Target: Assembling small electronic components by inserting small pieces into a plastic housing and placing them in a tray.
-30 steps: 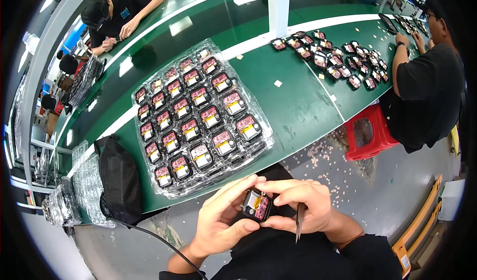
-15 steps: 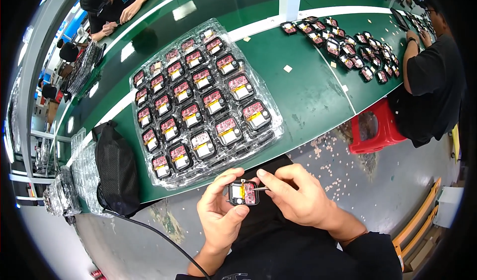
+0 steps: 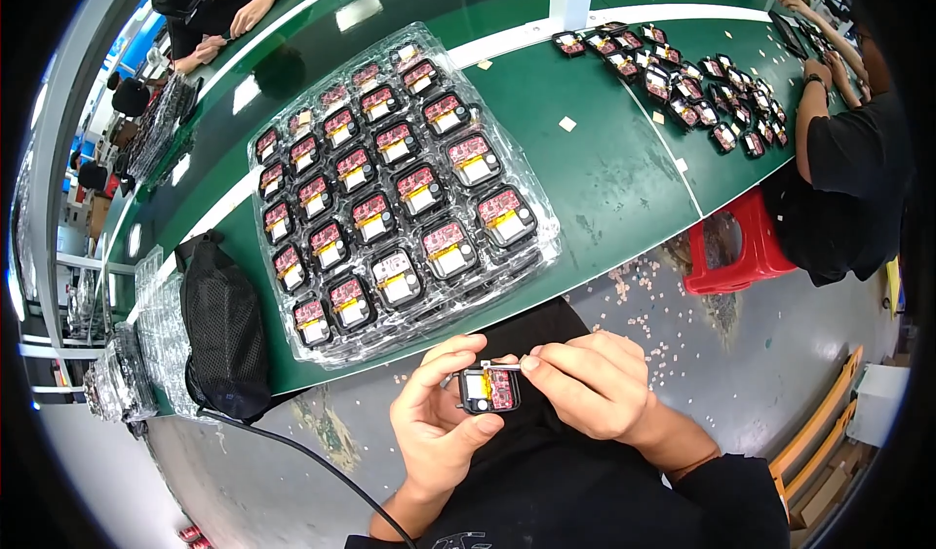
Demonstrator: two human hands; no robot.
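My left hand (image 3: 434, 434) grips a small black device housing (image 3: 501, 391) by its edges, open side up, just beyond the table's front edge. Inside it show a red circuit board, a white block and a strip of yellow tape. My right hand (image 3: 597, 390) is closed in a pinch on thin metal tweezers (image 3: 509, 366). Their tips reach the housing's far edge, near the upper end of the yellow strip; whether they grip anything there is too small to tell. Beyond my hands, a clear plastic tray (image 3: 531, 268) carries rows of similar housings.
A black mesh bag (image 3: 226, 325) lies left of the tray, beside stacked clear trays (image 3: 161, 339). A black cable (image 3: 322, 463) runs past my left forearm. Loose housings (image 3: 687, 89) are heaped at the far right, near a co-worker (image 3: 848, 174) and a red stool (image 3: 746, 256). Another person works across the table.
The tweezers have shifted from the circuit board's right side to the housing's far edge, lying flatter. The housing has moved slightly right and nearer me. A co-worker's arm now reaches in at far right.
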